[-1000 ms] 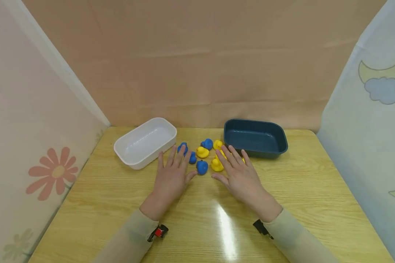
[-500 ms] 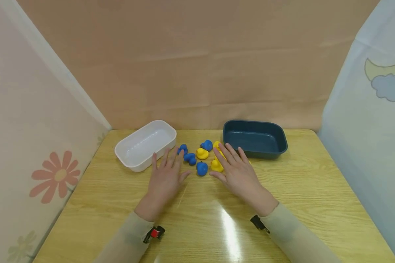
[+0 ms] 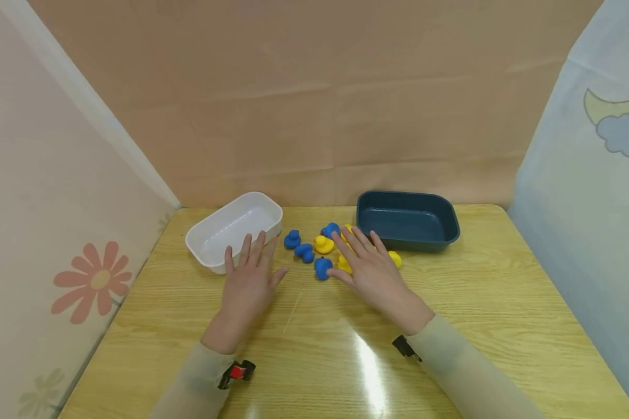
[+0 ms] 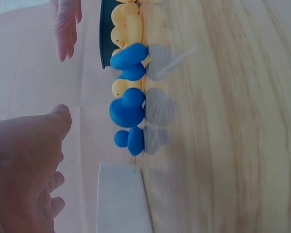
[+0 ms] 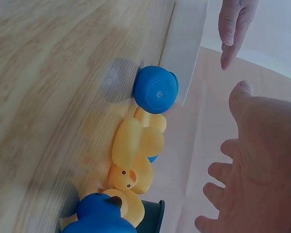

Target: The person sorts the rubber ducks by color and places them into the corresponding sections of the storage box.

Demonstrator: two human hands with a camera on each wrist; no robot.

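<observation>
My left hand (image 3: 247, 288) is held in the air with fingers spread, in front of the white tray (image 3: 201, 251). My right hand (image 3: 373, 276) hovers above the yellow ducks, its fingers spread too. Neither hand holds anything; the left wrist view shows a gap between the left hand (image 4: 29, 165) and the tabletop. Between the trays lie several small rubber ducks. Blue ones, such as a blue duck (image 3: 292, 239), are mostly on the left; a yellow duck (image 3: 323, 244) sits among them. Other yellow ducks (image 5: 131, 172) are partly hidden under the right hand in the head view.
A dark blue-green tray (image 3: 406, 224) stands at the back right of the wooden table (image 3: 503, 326). Behind the table hangs a tan cloth (image 3: 314, 105). Printed cloths, one with a red flower (image 3: 96, 280), flank both sides.
My left hand has drawn left and a little toward me, uncovering blue ducks. The right hand has shifted slightly left and toward me, so a yellow duck shows at its right.
</observation>
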